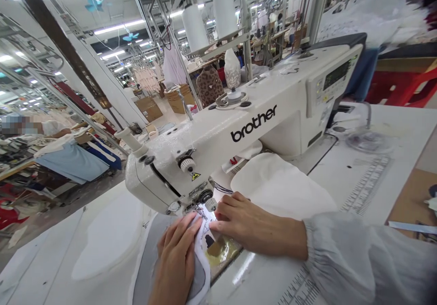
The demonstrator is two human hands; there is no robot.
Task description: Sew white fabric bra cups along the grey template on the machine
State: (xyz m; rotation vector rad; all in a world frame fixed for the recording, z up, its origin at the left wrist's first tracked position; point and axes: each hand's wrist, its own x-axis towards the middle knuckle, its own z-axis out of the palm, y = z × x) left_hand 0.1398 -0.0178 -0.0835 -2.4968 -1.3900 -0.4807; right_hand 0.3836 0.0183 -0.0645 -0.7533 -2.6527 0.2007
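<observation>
A grey fabric piece with a white bound edge lies under the head of a white sewing machine marked "brother". My left hand rests flat on this piece, fingers stretched toward the needle area, their tips beside the presser foot. Just right of the needle is my right hand, its fingers curled and thumb pointing at the white edge. Whatever may be between those fingers is hidden. Behind the right hand, a white padded piece lies on the machine bed.
Left of the machine, a white rounded piece lies on the table. A clear round dish stands at the right, near printed ruler marks. Thread cones hang above. A red stool stands behind.
</observation>
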